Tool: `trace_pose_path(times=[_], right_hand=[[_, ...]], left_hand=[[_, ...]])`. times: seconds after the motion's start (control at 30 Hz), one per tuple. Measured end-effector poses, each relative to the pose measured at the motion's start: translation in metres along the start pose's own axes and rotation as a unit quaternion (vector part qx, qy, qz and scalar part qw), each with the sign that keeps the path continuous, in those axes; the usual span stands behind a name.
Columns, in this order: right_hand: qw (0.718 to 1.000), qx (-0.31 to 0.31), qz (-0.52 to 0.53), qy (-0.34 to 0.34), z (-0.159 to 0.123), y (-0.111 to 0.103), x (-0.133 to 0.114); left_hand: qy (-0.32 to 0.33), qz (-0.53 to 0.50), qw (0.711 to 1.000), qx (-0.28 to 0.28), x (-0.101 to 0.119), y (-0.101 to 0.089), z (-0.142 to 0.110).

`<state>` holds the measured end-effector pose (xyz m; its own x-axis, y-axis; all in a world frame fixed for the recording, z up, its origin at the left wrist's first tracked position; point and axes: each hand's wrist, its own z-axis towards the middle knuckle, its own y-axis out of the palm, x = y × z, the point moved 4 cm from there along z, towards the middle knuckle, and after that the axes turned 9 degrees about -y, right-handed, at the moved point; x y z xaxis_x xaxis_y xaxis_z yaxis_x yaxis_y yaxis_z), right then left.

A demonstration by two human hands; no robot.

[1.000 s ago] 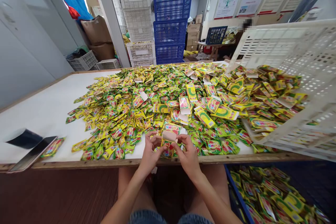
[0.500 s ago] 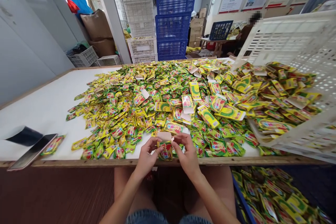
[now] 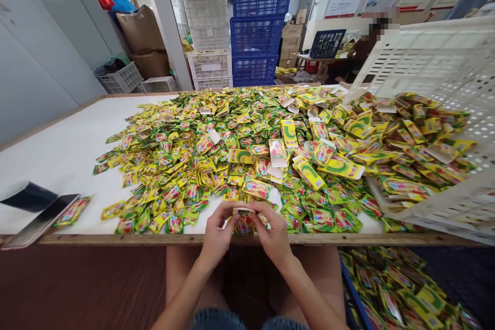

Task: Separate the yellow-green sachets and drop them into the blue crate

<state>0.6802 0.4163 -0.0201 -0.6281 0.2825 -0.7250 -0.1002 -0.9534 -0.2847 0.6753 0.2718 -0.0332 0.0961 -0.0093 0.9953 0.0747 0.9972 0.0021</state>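
Note:
My left hand and my right hand meet at the near edge of the table. Both pinch one small yellow-green packet box between thumbs and fingers, its pale flap folded down on top. Just beyond my hands a wide heap of yellow-green sachets covers the white tabletop. Flat printed cartons lie scattered on the heap.
A white plastic crate lies tipped on the right, spilling cartons. A phone and a dark sleeve lie at the left near edge. A blue bin of filled packets sits below right. Stacked blue crates and white crates stand behind.
The box's pale flap stood open a second ago; it is now folded down under my fingers. My hands have closed together on it and dropped slightly toward the table edge.

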Motion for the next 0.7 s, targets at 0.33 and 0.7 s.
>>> trace_pose_path(times=[0.33,0.7], right_hand=[[0.999,-0.032,-0.029,0.006,0.002,0.001,-0.007],[1.0,0.005,-0.022,-0.003,-0.004,0.003,0.001]], left_hand=[[0.005,0.045,0.999,0.003,0.014,0.0,-0.002],[0.078,0.095,0.992,0.027,0.003,-0.004,0.002]])
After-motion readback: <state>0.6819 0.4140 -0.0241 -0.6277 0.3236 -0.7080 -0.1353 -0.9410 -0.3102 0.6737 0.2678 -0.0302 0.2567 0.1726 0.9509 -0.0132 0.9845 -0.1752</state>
